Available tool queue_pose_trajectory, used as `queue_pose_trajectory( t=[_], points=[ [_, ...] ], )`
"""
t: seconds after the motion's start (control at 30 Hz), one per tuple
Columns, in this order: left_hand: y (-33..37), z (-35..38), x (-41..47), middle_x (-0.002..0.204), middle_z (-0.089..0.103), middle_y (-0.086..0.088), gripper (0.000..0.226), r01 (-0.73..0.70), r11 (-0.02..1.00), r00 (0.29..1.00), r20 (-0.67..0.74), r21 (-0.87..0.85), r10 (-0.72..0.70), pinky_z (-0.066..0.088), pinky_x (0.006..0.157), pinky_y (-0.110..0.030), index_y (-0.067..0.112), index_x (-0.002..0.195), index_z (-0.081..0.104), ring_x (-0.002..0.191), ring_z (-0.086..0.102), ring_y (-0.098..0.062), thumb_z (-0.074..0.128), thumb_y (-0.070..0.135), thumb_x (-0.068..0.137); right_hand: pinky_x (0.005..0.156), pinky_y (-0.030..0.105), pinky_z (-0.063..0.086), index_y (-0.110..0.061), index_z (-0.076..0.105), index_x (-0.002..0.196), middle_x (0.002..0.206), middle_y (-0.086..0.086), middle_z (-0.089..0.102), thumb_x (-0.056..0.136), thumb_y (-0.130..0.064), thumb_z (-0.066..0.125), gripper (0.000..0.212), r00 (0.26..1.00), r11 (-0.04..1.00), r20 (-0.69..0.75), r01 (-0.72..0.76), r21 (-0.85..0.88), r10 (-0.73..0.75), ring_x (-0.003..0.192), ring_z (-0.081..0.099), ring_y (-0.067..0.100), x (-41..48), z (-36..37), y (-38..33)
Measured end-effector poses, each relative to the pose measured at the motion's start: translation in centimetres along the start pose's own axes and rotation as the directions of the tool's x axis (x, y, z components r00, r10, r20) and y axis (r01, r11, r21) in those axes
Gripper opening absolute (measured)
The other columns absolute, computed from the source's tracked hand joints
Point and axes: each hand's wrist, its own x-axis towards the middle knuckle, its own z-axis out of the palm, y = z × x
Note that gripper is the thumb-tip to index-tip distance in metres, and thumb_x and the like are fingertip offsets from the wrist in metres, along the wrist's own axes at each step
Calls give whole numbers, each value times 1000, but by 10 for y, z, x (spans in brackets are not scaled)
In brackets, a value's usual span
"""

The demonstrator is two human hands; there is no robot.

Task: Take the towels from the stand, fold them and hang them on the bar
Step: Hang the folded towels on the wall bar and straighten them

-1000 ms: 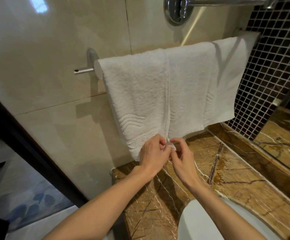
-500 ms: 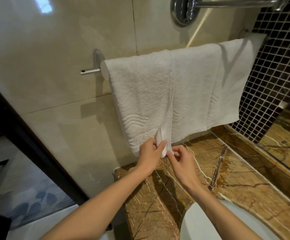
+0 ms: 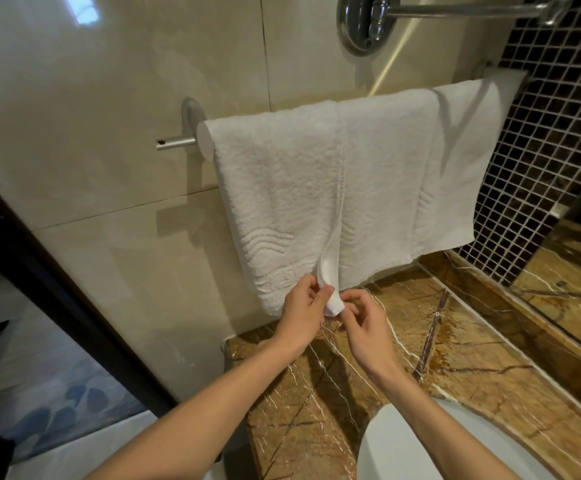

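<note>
A white towel point(image 3: 282, 202) hangs over the bar point(image 3: 174, 143) on the wall point(image 3: 91, 150). Its two folded flaps meet in a seam down the middle. Partly behind it, to the right, a thinner towel point(image 3: 472, 161) hangs on the same bar.

Both hands work at the bottom of that seam, just above the table point(image 3: 472, 358). The left grip point(image 3: 303, 313) pinches the free edge of one flap between thumb and fingers and draws it out from the hanging face into a narrow strip that runs up along the seam. The corner of the strip sticks out below the thumb, between the two hands. The right grip point(image 3: 365, 323) meets it from the other side, fingers curled and fingertips on that corner, pinching it. The hands are almost touching, with only the bunched corner between them. The rest of the towel hangs flat from the bar above them, wave pattern near its lower hem.

A white basin point(image 3: 420, 452) sits in the table below the right forearm. A chrome rail point(image 3: 455, 10) runs above the bar, and dark mosaic point(image 3: 559, 150) covers the wall at right.
</note>
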Motion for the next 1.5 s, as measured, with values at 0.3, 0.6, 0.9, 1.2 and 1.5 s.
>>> queue_pose_trajectory(
  t=[0.3,0.6,0.9,1.2,1.5],
  points=[
    [1,-3,8,62,48,11,21,-78,984,996,-31,163,84,39,49,-12,29,73,51,52,45,2,68,29,85,65,39,46,-30,70,98,86,5,72,90,-33,56,16,998,998,40,-48,31,47,81,60,39,0,-3,-4],
    [-26,-11,-29,77,58,-5,12,130,980,978,-144,-150,-152,49,53,-20,12,96,58,56,56,-7,48,20,97,55,15,49,-11,67,98,75,3,72,87,-11,67,11,992,991,-40,-116,72,119,67,67,16,8,-3,-4],
    [-56,-41,-32,119,62,-15,39,369,553,761,-99,-747,-641,55,77,-36,0,132,45,100,64,-25,48,18,97,55,12,49,-14,67,97,73,1,72,92,-8,59,11,985,987,-91,-143,73,149,64,66,7,11,1,0],
    [-51,-54,-9,107,66,-7,30,415,358,753,95,-837,-651,51,70,-38,10,106,60,97,61,-20,63,26,81,59,14,52,-18,66,95,73,-3,72,92,-10,59,11,984,990,-114,-141,-3,140,65,67,7,10,2,-1],
    [-54,-54,-12,114,58,-20,27,390,235,764,171,-890,-622,50,76,-42,5,110,55,100,56,-30,46,27,97,67,27,53,-22,64,95,74,2,70,94,-14,57,11,976,986,-160,-155,-53,145,69,66,13,9,-4,1]
  ],
)
